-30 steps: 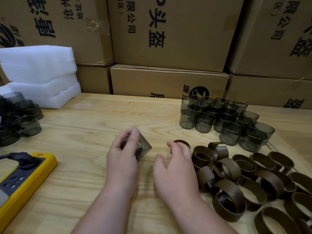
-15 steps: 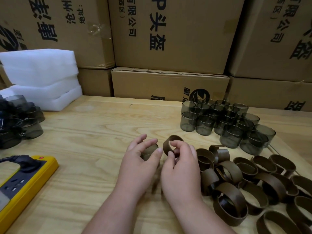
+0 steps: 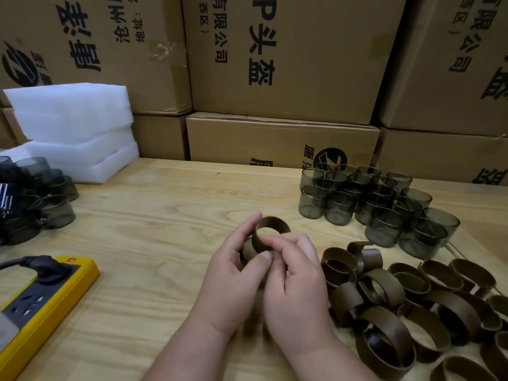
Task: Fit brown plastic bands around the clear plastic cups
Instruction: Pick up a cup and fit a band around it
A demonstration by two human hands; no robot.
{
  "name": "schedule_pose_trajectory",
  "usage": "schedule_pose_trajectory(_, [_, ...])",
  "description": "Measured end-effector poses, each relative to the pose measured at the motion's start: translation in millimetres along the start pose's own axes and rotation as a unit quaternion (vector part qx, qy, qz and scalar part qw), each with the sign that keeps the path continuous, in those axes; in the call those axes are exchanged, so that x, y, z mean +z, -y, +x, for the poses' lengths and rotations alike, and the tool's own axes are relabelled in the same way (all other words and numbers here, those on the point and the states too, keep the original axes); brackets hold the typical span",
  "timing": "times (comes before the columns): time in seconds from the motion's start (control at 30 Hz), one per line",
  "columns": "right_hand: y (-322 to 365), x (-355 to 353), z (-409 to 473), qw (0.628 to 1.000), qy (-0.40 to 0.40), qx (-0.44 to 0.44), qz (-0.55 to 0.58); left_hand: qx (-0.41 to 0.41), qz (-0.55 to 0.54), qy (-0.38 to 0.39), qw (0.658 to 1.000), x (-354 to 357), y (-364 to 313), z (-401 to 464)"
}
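Both hands met above the middle of the wooden table (image 3: 143,229). The right hand (image 3: 295,287) pinched a brown band (image 3: 270,229) at its near edge between thumb and forefinger, the ring held upright with its opening facing the camera. The left hand (image 3: 233,281) curled around a clear cup (image 3: 248,250), of which only a dark sliver showed behind the thumb and forefinger; the cup sat just behind and below the band, touching or nearly touching it, and whether the band had begun to slide onto it could not be told.

To the right, near the table's back edge, a cluster of smoky clear cups (image 3: 365,204) stood upright and close together, each of them holding nothing. In front of that cluster, loose brown bands (image 3: 406,303) lay in an overlapping heap, some flat, some on edge.

At the far left another group of cups (image 3: 41,199) lay stacked and tipped, partly cut off by the frame. A yellow power strip (image 3: 41,306) with a black plug in it lay at the near left. White foam sheets (image 3: 71,130) were piled at the back left, and cardboard boxes (image 3: 288,59) printed with black characters were stacked behind the table.
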State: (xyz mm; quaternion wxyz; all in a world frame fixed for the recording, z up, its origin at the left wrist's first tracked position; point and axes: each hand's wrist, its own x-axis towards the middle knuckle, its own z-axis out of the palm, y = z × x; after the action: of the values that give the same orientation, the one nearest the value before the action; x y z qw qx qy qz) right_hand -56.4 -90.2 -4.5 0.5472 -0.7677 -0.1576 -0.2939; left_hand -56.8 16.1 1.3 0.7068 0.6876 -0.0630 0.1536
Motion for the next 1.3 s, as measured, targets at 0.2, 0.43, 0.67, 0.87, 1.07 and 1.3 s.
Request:
schedule_pose_trajectory(0.2, [2.1, 0.9, -0.1, 1.0, -0.015, -0.015, 0.02, -0.003, -0.012, -0.08, 0.997, -1.9, 1.5, 1.8])
schedule_pose_trajectory(0.43, [1.3, -0.3, 2.1, 0.998, -0.025, 0.052, 0.016, -0.015, -0.051, -0.111, 0.992, -4.4, 1.3, 4.0])
schedule_pose_trajectory(0.67, [3.4, -3.4, 1.5, 0.996, -0.002, 0.087, 0.025, -0.031, -0.049, -0.131, 0.99, -7.6, 0.9, 2.9])
schedule_pose_trajectory(0.87, [2.6, -6.9, 0.4, 0.995, 0.002, 0.096, 0.008, -0.017, -0.013, -0.127, 0.992, -18.3, -2.9, -1.4])
schedule_pose_trajectory(1.07, [-3.1, -3.9, 2.2, 0.992, 0.002, 0.125, 0.005, -0.037, 0.004, -0.107, 0.994, -17.7, 0.5, 0.8])
schedule_pose_trajectory(1.3, [-7.4, -4.0, 7.1, 0.986, -0.008, 0.162, 0.028, -0.039, 0.003, -0.097, 0.995, -15.8, 3.0, 3.9])
